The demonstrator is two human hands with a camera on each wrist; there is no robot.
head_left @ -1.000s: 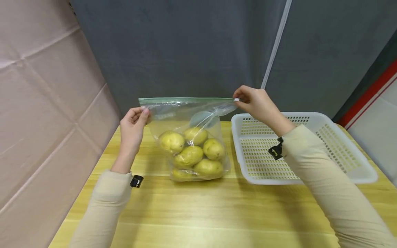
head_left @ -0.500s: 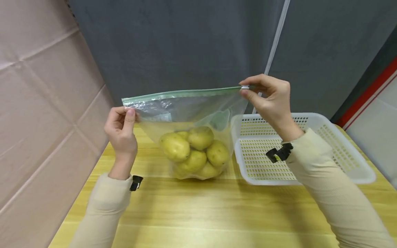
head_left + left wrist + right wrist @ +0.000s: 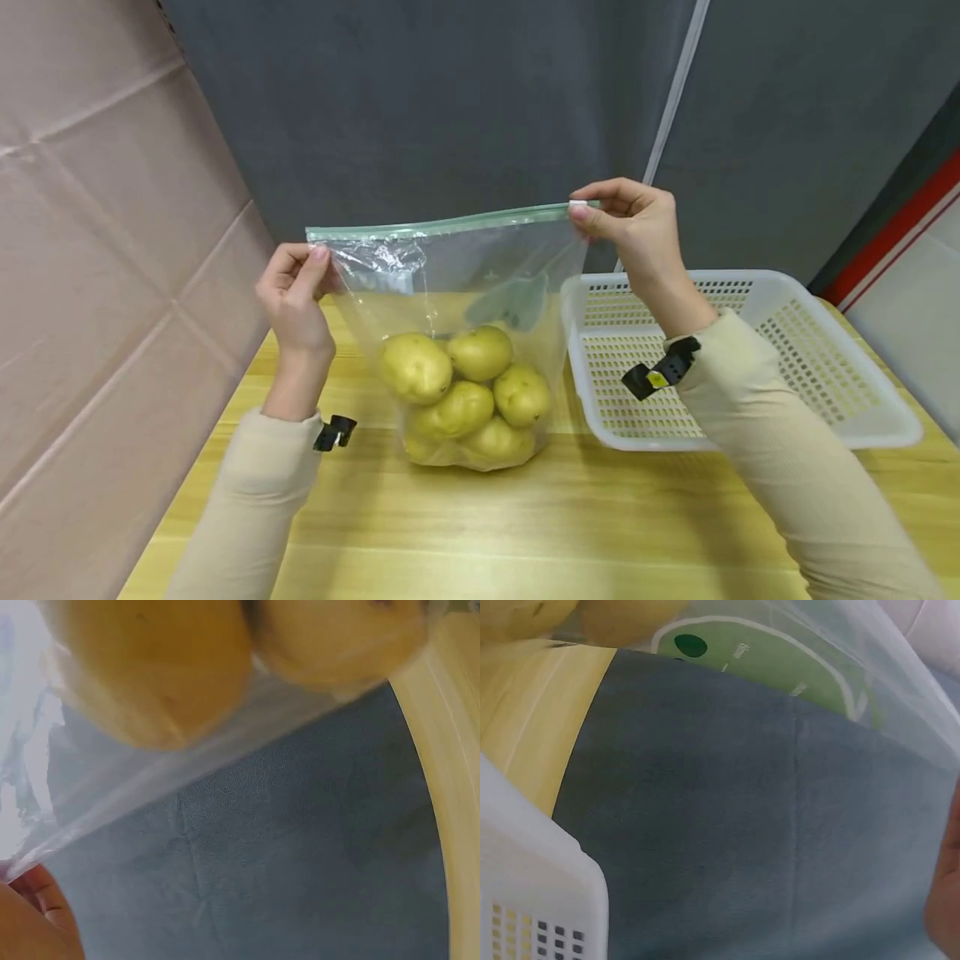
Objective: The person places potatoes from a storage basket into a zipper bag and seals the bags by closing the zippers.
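Observation:
A clear zip bag (image 3: pixel 495 258) with a green seal strip stands upright between both hands, several yellow potatoes (image 3: pixel 453 408) piled in its lower part. My left hand (image 3: pixel 296 296) pinches the bag's upper left edge just under the strip. At the upper right corner, my right hand (image 3: pixel 637 229) pinches the white slider (image 3: pixel 577 203) between thumb and fingers. The strip runs straight and looks pressed together along its length. In the left wrist view, potatoes (image 3: pixel 165 675) show through the film. A green printed label (image 3: pixel 757 656) on the bag appears in the right wrist view.
A white plastic basket (image 3: pixel 720 442) with a slotted bottom and sides stands right of the bag on the wooden table (image 3: pixel 465 533). Behind the table hangs a dark grey cloth (image 3: pixel 420 108). A pale pink covered wall (image 3: pixel 112 275) borders the left side.
Both hands first moved apart, spreading the bag's top taut, and the right hand rose with the slider. Since then they have come slightly closer together, and the potatoes sit a little lower in view.

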